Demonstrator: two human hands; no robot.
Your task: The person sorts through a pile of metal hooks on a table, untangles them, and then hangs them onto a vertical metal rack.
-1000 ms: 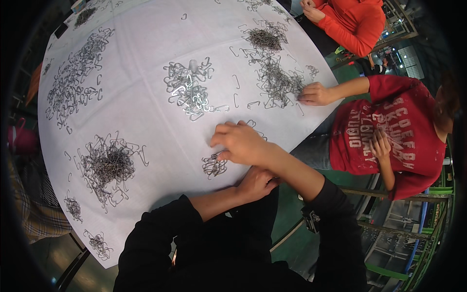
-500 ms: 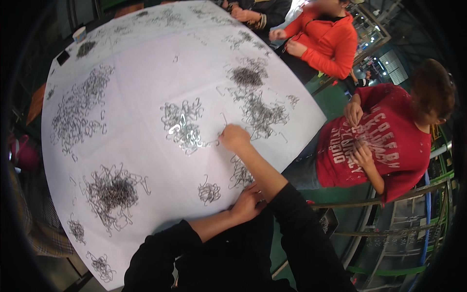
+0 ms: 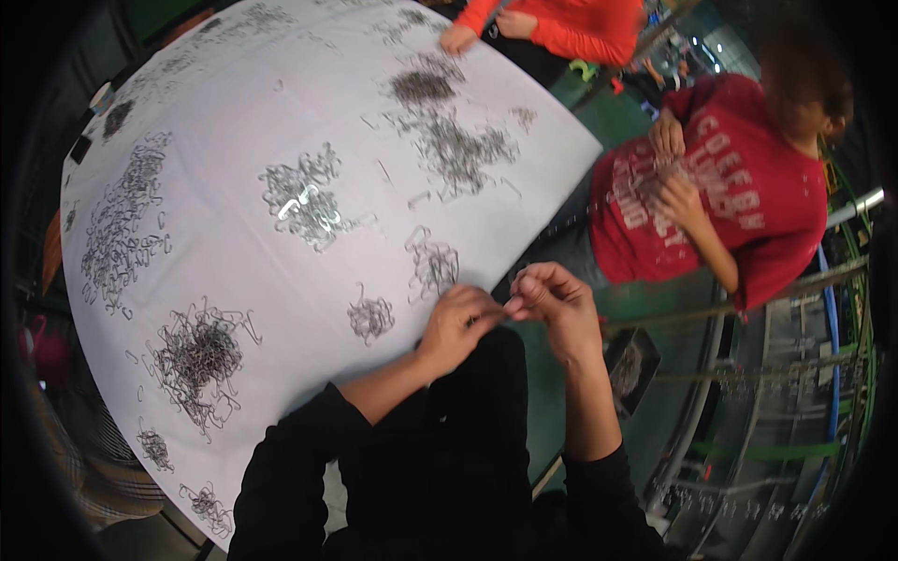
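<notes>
What the left hand (image 3: 458,325) and right hand (image 3: 561,307) finger between them is too small to tell; beyond them, an orange-clad person (image 3: 594,28) is cut off by the top edge.

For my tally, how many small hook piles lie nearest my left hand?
2: rounder pile left of your left hand, looser pile beyond that hand; some may be hidden.

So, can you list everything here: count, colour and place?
Sheet-covered table: one, white, centre-left.
Bent metal wire hooks: many, grey, piled across the table.
Small round cup: one, pale, table's far left.
Flat rectangular object: one, black, near the cup.
Open angular box: one, dark, right of the table.
Co-worker's sweatshirt: one, red, right.
Co-worker's long-sleeved top: one, orange, upper right.
Left hand: one, bare, lower centre.
Right hand: one, bare, beside it.
Sleeves: two, black, below.
</notes>
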